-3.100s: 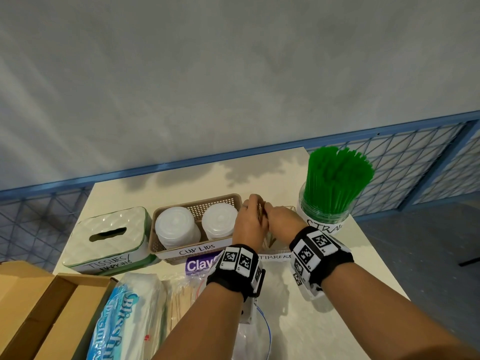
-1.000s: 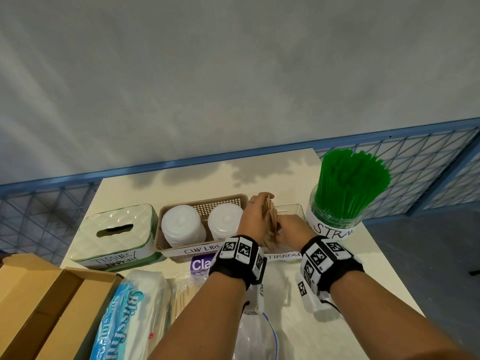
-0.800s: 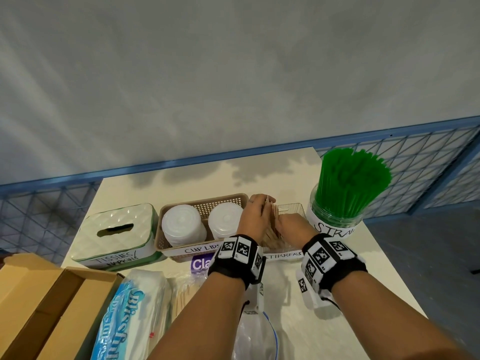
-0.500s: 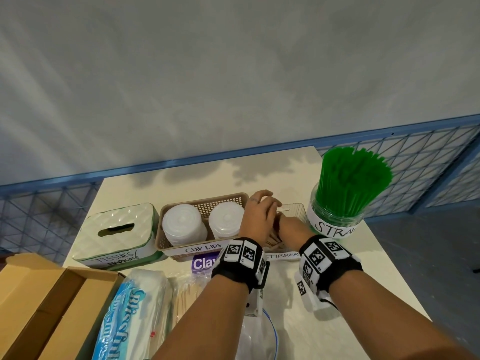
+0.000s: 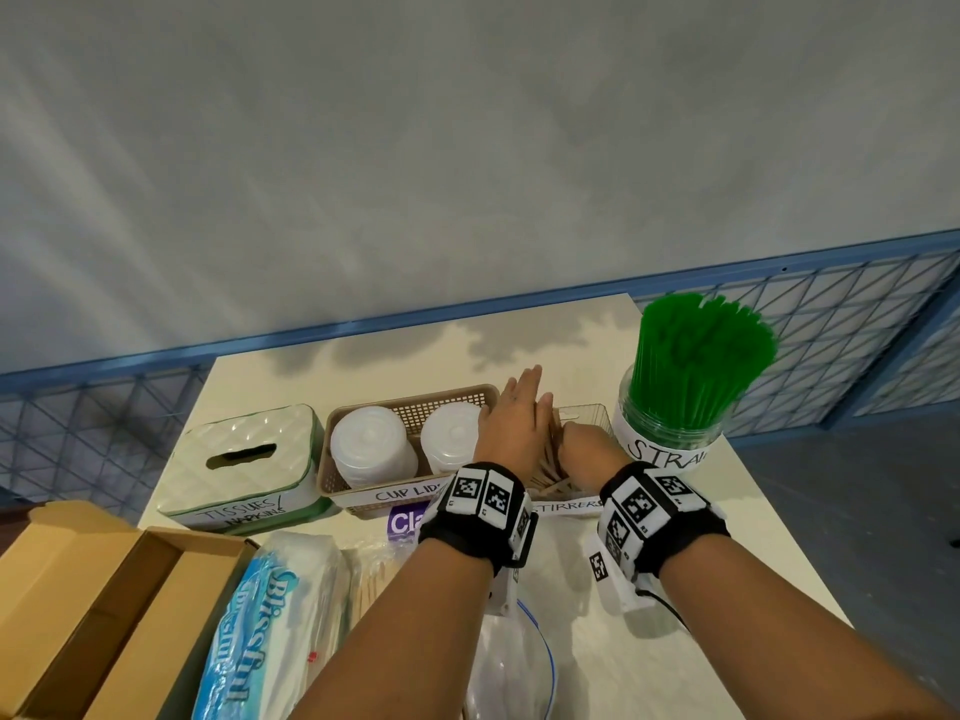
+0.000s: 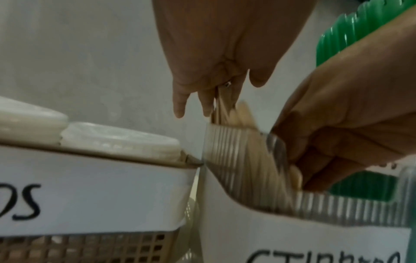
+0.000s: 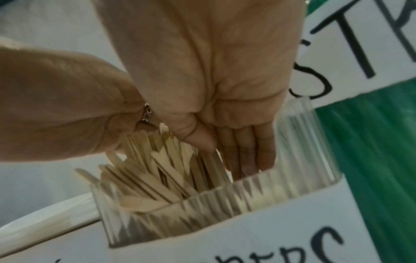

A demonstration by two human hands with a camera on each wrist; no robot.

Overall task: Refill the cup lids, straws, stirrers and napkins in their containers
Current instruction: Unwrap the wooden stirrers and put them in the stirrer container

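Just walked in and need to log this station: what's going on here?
A person is topping up the clear stirrer container. The left hand, fingers straight, steadies the wooden stirrers standing in it; the right hand reaches inside beside them, though what its fingers are doing is hard to tell. The cup-lid basket holds two lid stacks and the straw jar is packed with green straws. The tissue box waits, with a napkin pack nearby.

Grey wall [image 5: 467,148] behind a cream table [image 5: 649,589]
Beyond the fingers, a blue-framed wire-mesh rail [image 5: 857,324] runs along the wall's base; grey floor [image 5: 883,511] lies to their right.
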